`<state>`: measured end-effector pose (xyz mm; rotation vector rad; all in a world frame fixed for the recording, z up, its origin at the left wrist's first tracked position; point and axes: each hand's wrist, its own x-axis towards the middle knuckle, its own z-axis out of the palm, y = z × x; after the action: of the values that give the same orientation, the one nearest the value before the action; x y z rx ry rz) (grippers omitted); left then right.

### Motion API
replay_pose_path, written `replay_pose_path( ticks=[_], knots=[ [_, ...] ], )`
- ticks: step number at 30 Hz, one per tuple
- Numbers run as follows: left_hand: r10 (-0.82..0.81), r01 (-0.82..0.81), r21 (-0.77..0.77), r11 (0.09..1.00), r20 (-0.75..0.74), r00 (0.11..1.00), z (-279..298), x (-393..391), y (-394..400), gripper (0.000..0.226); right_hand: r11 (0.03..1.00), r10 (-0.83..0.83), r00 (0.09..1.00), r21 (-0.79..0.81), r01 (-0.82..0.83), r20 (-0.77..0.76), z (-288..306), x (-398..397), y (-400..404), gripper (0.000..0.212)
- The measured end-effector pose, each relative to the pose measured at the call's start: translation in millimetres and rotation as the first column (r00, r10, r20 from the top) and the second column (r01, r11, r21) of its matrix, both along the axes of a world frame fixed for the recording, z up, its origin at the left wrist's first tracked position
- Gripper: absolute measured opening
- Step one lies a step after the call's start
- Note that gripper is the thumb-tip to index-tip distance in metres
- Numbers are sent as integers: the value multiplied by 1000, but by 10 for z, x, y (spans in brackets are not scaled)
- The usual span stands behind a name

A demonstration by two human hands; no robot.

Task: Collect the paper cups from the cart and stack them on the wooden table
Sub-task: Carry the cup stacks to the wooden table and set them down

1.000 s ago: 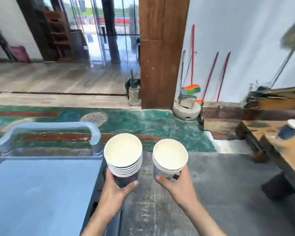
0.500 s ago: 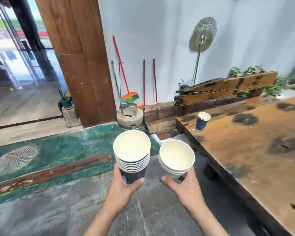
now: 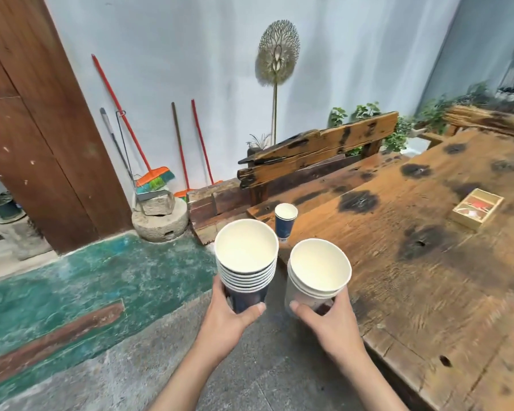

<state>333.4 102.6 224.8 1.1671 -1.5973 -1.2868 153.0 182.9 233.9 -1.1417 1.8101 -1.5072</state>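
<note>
My left hand (image 3: 226, 317) grips a tall stack of several nested paper cups (image 3: 245, 256), dark blue outside and cream inside. My right hand (image 3: 327, 320) grips a shorter stack of paper cups (image 3: 318, 269), tilted slightly right, at the near left edge of the wooden table (image 3: 428, 292). A single dark blue paper cup (image 3: 285, 221) stands upright on the table's far left corner, just beyond both stacks. The cart is out of view.
A small wooden box (image 3: 477, 212) with red contents lies on the table at right. A rough wooden bench (image 3: 315, 149) stands behind the table. Brooms (image 3: 152, 182) and a stone block (image 3: 160, 222) lean by the white wall. Green painted floor stretches left.
The view has swung right, from the blue cart to the wooden table. Both hands have carried their cup stacks along, and the table is now closer.
</note>
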Motion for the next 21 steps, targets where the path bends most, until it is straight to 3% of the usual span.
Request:
replay_pose_path(
  ticks=[3, 13, 21],
  knots=[
    [-34, 34, 13, 999, -7, 999, -88, -262, -405, 77, 998, -56, 998, 3, 56, 9, -72, -261, -298, 76],
    [-108, 107, 78, 991, 5, 994, -272, -966, -1592, 87, 976, -215, 974, 41, 212, 71, -239, -912, -1326, 76],
    [-76, 70, 160, 985, 30, 997, -582, -1568, -2053, 89, 983, -182, 979, 58, 177, 96, -446, -1587, -1866, 79]
  ],
)
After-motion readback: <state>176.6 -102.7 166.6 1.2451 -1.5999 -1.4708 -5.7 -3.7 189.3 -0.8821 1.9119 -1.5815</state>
